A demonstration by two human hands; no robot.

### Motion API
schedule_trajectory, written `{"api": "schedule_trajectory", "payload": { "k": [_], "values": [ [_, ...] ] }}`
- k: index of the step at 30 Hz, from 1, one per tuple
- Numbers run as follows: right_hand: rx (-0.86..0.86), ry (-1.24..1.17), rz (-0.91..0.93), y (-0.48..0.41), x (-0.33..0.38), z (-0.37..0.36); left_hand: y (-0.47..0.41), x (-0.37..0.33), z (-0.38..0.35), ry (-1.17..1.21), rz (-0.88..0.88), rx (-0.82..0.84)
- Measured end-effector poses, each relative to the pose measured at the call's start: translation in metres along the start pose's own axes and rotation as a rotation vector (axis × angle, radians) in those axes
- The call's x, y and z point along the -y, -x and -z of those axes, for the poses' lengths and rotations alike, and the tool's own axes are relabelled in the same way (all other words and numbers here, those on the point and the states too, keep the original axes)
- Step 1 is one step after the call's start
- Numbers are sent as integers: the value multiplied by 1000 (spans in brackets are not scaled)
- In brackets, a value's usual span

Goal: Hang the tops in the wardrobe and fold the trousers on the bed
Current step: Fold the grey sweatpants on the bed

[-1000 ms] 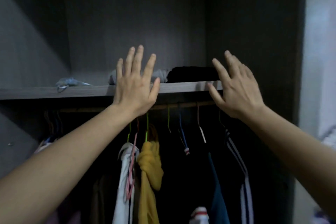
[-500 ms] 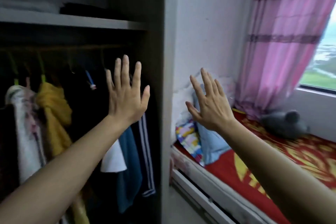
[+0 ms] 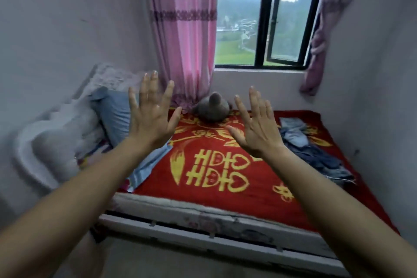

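The bed [image 3: 225,205] lies ahead under a red blanket with yellow characters. A heap of blue denim trousers [image 3: 316,153] is crumpled along the bed's right side by the wall. My left hand [image 3: 151,115] and my right hand [image 3: 257,126] are both raised in the air above the bed, fingers straight and spread, holding nothing. They are well apart from the trousers. The wardrobe is out of view.
A blue pillow [image 3: 115,115] and a white quilt [image 3: 58,140] are piled at the bed's left end. A grey plush toy [image 3: 212,108] sits at the far edge under the window [image 3: 261,18]. Pink curtains [image 3: 182,29] hang on both sides.
The view has swung right, from the wardrobe with its hanging tops round to the bed and window. Both hands stay raised and empty throughout.
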State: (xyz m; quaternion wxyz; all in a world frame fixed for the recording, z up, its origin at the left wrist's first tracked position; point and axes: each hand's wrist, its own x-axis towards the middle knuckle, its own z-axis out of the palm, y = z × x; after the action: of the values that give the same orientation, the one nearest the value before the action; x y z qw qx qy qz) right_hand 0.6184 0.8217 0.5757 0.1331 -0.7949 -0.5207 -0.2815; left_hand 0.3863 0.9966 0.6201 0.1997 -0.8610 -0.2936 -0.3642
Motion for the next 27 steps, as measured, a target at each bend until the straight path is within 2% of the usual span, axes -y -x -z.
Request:
{"api": "schedule_trajectory", "payload": {
  "k": [6,10,15,18,21,27],
  "values": [
    [139,89,-149,39,-171,-46,-47,-159,-121,146,-8,113],
    [196,112,-273,38,-241,-78,-70,-220,-175,171,-118,167],
    [250,98,-360,17,-278,-144,-104,-246,-256,224,-164,197],
    [294,90,-396,4,-287,-196,-120,-252,-323,259,-157,270],
    [416,107,-438,-11,-299,-240,-135,-262,-384,322,-162,383],
    [551,124,-595,-26,-341,-294,-177,-291,-489,353,-339,525]
  ]
}}
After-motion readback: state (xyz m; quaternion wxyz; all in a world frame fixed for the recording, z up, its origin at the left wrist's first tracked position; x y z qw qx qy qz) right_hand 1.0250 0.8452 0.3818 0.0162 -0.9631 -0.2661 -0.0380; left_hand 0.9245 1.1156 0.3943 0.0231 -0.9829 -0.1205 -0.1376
